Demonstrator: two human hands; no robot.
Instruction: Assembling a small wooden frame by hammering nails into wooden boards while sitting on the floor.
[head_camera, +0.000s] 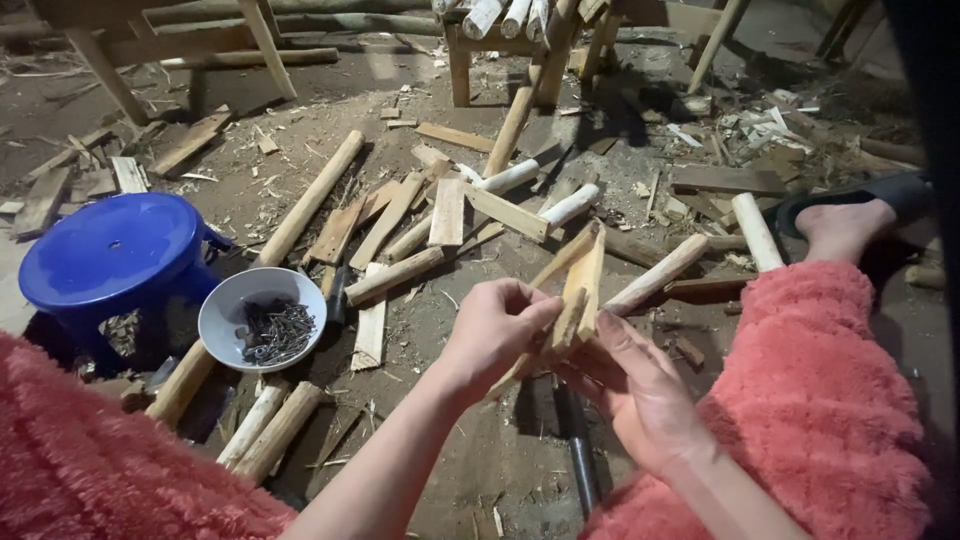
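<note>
A small bundle of pale split wood pieces (575, 295) is pinched upright between the left hand (495, 330) and the right hand (640, 390), fingers closed around its lower ends — held mid-air above the dirt floor (470, 450). Nearby sit a bowl of dark nails (262, 318) and rough, stripped sticks (400, 235).

I sit in a rough woodworking shop with a dirt floor (480, 470) littered in shavings. Split pale wooden sticks and offcuts (400, 225) lie at twelve o'clock, a half-built pole-wood stool frame (510, 50) stands beyond, and a grey bowl of dark nails (262, 318) waits at nine o'clock.
</note>
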